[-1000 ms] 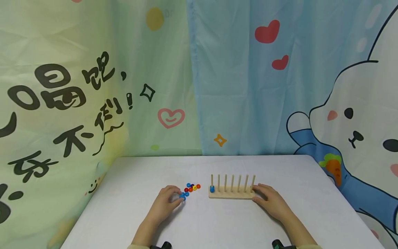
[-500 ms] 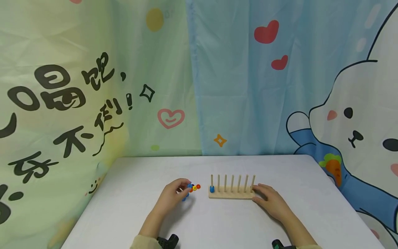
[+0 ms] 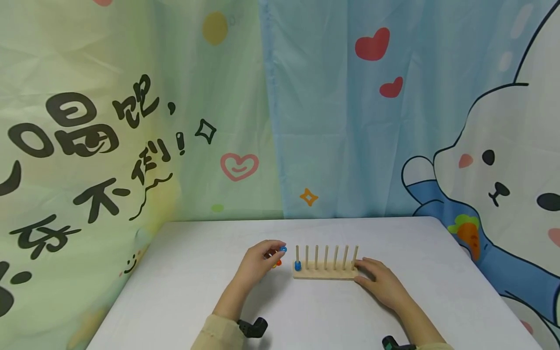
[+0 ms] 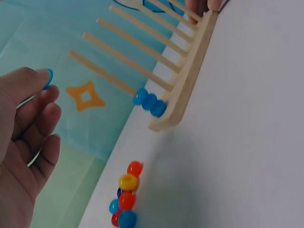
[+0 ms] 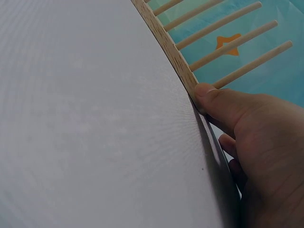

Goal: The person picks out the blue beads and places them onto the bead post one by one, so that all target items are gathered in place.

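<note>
My left hand (image 3: 262, 258) pinches a blue bead (image 3: 283, 249) between thumb and finger, raised just left of a wooden peg rack (image 3: 325, 278). In the left wrist view only an edge of that bead shows past the thumb. Three blue beads (image 4: 149, 101) are stacked on the leftmost peg; the other pegs are bare. With its thumb on the front edge, my right hand (image 3: 385, 286) grips the rack's right end, as the right wrist view also shows. The rack stands upright on the table.
Below the left hand lie several loose beads (image 4: 127, 200), red, orange, yellow and blue, partly hidden in the head view. A white cloth covers the table (image 3: 175, 291). A printed curtain (image 3: 323, 121) hangs behind its far edge.
From the loose beads, my left hand has moved right and up, and a blue bead now shows at its fingertips. My right hand and the rack stay in place.
</note>
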### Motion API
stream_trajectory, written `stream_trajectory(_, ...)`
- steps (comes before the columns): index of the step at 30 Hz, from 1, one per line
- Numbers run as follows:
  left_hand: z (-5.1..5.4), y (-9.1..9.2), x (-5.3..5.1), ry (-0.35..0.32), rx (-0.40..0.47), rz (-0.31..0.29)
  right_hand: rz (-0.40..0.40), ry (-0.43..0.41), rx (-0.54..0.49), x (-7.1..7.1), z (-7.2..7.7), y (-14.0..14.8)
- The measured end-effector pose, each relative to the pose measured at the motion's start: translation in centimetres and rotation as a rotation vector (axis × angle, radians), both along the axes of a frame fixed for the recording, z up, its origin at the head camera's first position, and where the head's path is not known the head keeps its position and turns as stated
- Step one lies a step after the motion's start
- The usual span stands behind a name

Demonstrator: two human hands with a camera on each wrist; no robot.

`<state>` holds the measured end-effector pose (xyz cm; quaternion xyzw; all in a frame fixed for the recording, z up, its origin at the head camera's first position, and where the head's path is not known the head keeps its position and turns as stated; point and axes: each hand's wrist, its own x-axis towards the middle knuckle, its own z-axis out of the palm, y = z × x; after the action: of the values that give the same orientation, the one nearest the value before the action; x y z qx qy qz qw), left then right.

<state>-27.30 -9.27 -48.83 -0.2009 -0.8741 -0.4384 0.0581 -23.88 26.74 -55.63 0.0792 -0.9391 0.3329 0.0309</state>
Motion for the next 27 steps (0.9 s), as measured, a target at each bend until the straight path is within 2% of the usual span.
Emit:
stream_trajectory(6,0.3,1.3,-0.5,-0.05,0.036,0.009,0.001,0.003,0.008,0.0,0.0,0.1)
stream_trajectory(14,0.3,2.2,-0.9,-0.062,0.082,-0.028,0.007,0.006,0.006,-0.1,-0.2,0.1)
stream_trajectory(22,-0.2,2.9,-1.2,-0.032,0.069,-0.022,-0.003,-0.001,0.003,-0.1,-0.1,0.1)
stream_trajectory(27,-0.4,3.2,-1.3,-0.045,0.063,-0.018,-0.009,-0.002,0.007,-0.1,-0.1,0.0)
